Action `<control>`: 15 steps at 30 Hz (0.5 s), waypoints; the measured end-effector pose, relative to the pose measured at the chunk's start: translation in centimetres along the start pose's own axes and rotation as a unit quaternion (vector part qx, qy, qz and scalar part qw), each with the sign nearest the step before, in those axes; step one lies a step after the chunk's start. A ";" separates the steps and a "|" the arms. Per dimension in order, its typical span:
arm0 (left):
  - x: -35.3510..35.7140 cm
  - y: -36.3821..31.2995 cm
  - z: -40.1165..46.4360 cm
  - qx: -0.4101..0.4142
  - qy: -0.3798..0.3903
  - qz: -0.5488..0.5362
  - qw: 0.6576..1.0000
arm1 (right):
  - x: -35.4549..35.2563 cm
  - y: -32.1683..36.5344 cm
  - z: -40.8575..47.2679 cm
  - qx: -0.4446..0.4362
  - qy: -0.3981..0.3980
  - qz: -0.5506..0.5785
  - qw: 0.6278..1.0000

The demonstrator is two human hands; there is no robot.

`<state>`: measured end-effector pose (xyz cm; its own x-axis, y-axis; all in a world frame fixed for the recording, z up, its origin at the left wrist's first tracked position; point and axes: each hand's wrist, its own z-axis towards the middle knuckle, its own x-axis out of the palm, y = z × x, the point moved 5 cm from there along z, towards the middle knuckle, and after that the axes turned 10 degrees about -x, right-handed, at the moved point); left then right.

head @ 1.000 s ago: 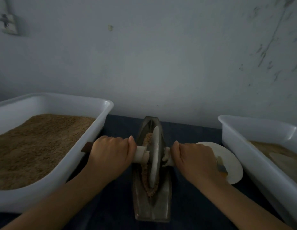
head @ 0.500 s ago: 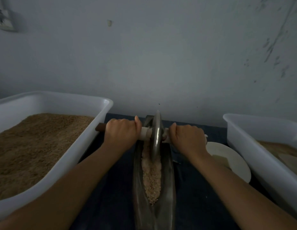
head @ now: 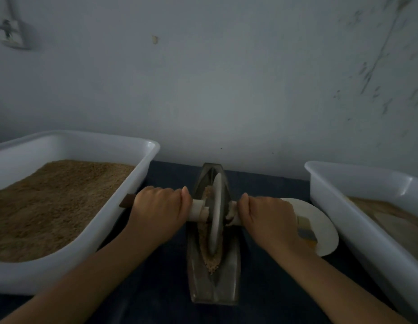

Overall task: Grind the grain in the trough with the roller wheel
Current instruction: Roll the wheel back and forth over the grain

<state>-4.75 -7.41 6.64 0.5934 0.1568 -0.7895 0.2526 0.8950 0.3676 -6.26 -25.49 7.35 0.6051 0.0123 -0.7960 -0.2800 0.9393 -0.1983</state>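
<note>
A narrow boat-shaped metal trough (head: 213, 286) lies lengthwise on the dark table, straight ahead of me. Tan grain (head: 211, 260) fills its groove. The metal roller wheel (head: 216, 213) stands upright in the groove at the trough's middle, on a wooden axle handle (head: 196, 210) that sticks out to both sides. My left hand (head: 160, 212) is wrapped around the left half of the handle. My right hand (head: 266, 220) grips the right half, close to the wheel.
A big white tub (head: 123, 206) heaped with brown grain stands at the left. Another white tub (head: 343, 206) with some tan material is at the right. A white plate (head: 320, 220) with a small scraper lies behind my right hand. A wall rises close behind the table.
The wheel has rolled back toward me from the trough's far end to its middle, and both hands came with it on the handle. Grain that lay exposed is partly covered again.
</note>
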 end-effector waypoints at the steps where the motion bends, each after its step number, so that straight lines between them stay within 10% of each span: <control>1: -0.7 0.0 -0.3 -0.002 -0.004 -0.010 1.000 | 0.0 0.1 -0.5 -0.007 0.017 0.000 1.000; 15: 1.0 0.3 3.6 -0.063 -0.012 0.041 0.997 | 2.5 -1.8 3.2 0.069 -0.043 0.022 0.996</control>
<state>-1.29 -8.47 7.71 0.6266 0.2237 -0.7465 0.1046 0.9251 0.3650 -1.89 -26.08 7.57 0.6578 0.0781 -0.7492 -0.2066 0.9752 -0.0797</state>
